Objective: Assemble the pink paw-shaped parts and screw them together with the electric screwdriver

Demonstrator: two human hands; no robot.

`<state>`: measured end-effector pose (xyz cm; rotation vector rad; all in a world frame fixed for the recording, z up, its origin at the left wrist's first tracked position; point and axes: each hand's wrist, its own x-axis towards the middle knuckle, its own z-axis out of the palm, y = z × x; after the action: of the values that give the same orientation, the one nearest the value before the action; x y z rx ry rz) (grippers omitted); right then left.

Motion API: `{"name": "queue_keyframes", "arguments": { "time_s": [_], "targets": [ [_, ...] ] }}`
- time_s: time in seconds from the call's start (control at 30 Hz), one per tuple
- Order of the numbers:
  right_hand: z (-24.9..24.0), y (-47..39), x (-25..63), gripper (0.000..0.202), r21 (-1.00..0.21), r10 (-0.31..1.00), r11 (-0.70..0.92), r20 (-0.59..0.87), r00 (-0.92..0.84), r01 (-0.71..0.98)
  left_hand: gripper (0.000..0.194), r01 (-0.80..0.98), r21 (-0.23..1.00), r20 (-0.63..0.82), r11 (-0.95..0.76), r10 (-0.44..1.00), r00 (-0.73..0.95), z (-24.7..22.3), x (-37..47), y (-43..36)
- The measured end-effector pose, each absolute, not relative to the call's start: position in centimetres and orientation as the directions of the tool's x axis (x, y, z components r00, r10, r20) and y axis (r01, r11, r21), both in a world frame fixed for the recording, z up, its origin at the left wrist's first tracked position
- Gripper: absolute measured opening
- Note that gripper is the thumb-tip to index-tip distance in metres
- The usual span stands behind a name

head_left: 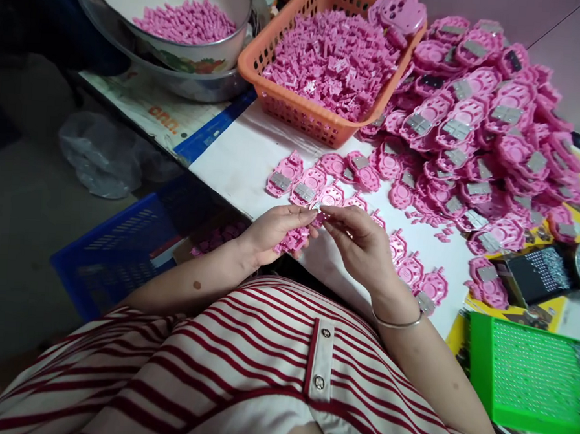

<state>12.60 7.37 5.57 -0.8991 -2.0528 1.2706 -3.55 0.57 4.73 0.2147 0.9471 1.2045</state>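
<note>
My left hand (280, 233) is curled around a cluster of small pink plastic parts (292, 241), with its thumb and index finger reaching toward the right hand. My right hand (361, 243) is pinched at the left fingertips, over the table's near edge; what sits in that pinch is too small to make out. Just beyond both hands lies a row of pink plastic casings (330, 196). A casing with a grey metal plate (305, 190) lies toward the left of that row, and others run to the right, partly behind my right hand.
An orange basket (295, 117) holds many small pink parts. Beside it rises a large heap of pink casings (499, 124). A bowl (196, 60) of pink pieces stands back left. A green tray (480, 376) and a black box (524, 284) are at right; a blue crate (108, 253) is below left.
</note>
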Motion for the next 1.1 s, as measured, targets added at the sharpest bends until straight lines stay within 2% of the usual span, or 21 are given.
{"name": "queue_keyframes", "arguments": {
  "time_s": [0.17, 0.27, 0.4, 0.5, 0.63, 0.73, 0.9, 1.1],
  "targets": [
    [5.4, 7.6, 12.3, 0.025, -0.952, 0.836, 0.216, 0.065, -0.545, 0.217, 0.013, -0.723, 0.564, -0.487, 0.399, 0.868, 0.099, 4.6, -3.8, 0.4],
    [5.3, 7.4, 12.0, 0.023, -0.928, 0.835, 0.278, 0.107, -0.539, 0.246, 0.012, -0.719, 0.575, -0.499, 0.390, 0.864, 0.070, 4.4, -3.9, 0.5],
    [6.3, 7.9, 12.3, 0.016, -0.758, 0.690, 0.571, 0.236, -0.684, 0.314, 0.012, -0.694, 0.610, -0.511, 0.383, 0.859, 0.026, 4.1, -4.3, 0.8],
    [6.9, 9.6, 12.3, 0.018, -0.636, 0.631, 0.687, 0.282, -0.723, 0.351, 0.011, -0.685, 0.626, -0.499, 0.374, 0.866, 0.017, 3.7, -4.7, 0.9],
    [6.1, 13.1, 10.6, 0.024, -0.544, 0.694, 0.689, 0.307, -0.651, 0.479, 0.033, -0.668, 0.632, -0.512, 0.393, 0.859, 0.020, 3.3, -5.2, 1.0],
    [4.7, 15.4, 8.6, 0.028, -0.481, 0.684, 0.706, 0.275, -0.675, 0.519, 0.044, -0.689, 0.601, -0.540, 0.406, 0.841, 0.025, 3.4, -5.3, 1.2],
    [3.0, 16.8, 6.9, 0.032, -0.389, 0.680, 0.719, 0.225, -0.698, 0.576, 0.048, -0.712, 0.568, -0.555, 0.413, 0.831, 0.039, 3.7, -5.4, 1.5],
    [2.4, 16.7, 7.1, 0.033, -0.315, 0.618, 0.777, 0.211, -0.758, 0.545, 0.050, -0.715, 0.558, -0.561, 0.421, 0.827, 0.050, 4.1, -5.6, 1.6]
  ]
}}
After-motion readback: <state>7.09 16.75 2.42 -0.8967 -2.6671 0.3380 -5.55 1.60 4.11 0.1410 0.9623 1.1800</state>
